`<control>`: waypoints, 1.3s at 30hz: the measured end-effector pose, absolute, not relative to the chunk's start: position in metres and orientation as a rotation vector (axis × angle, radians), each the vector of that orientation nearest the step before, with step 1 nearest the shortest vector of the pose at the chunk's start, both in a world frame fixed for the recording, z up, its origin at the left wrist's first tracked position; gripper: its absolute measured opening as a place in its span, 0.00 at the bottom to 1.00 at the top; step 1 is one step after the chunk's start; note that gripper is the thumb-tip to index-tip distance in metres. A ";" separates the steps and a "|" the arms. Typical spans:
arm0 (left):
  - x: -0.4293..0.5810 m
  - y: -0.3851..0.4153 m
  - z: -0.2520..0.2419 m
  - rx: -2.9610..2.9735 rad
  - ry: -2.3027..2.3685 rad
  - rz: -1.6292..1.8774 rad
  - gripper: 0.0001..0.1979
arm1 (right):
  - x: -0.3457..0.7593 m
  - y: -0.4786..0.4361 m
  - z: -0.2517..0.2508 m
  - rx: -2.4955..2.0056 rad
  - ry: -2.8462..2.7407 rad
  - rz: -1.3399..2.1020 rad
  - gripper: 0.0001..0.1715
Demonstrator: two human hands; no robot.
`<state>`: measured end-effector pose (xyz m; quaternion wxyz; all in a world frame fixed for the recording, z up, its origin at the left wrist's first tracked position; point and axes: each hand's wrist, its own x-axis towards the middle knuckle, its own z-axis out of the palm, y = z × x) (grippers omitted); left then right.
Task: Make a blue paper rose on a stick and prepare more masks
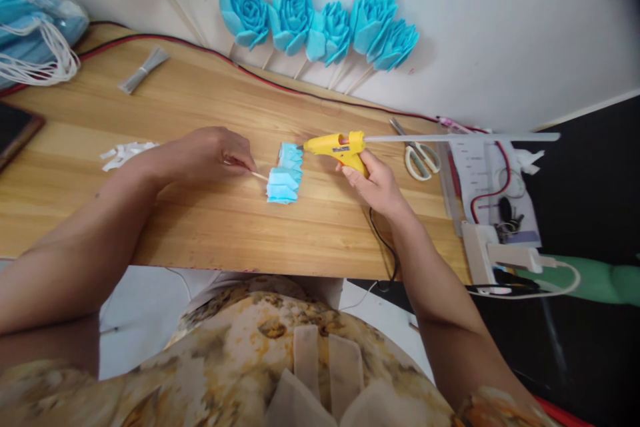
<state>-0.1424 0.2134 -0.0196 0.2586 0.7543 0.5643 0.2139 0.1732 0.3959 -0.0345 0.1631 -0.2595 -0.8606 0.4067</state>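
On wooden table [210,227]: left hand [207,155] pinched a thin stick [259,176] bearing blue paper flower [285,175]; right hand [376,181] clenched yellow glue gun [336,147], nozzle touching flower's far edge.

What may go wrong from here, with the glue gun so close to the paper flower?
1. The nozzle of the glue gun nearly touches the blue paper flower; glue may string or smear onto the wooden table.
2. The left hand pinches the thin stick close to the flower, so it might meet glue.
3. The black cord hangs over the table edge below the right hand; a snag could jerk the gun.
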 end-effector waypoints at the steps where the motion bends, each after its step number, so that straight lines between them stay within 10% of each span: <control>1: -0.142 0.213 -0.020 2.043 1.530 0.579 0.18 | 0.173 0.396 -0.035 -0.736 -2.465 1.135 0.19; 39: -0.145 0.215 -0.020 2.084 1.470 0.520 0.20 | 0.161 0.379 -0.035 -0.699 -2.419 1.108 0.16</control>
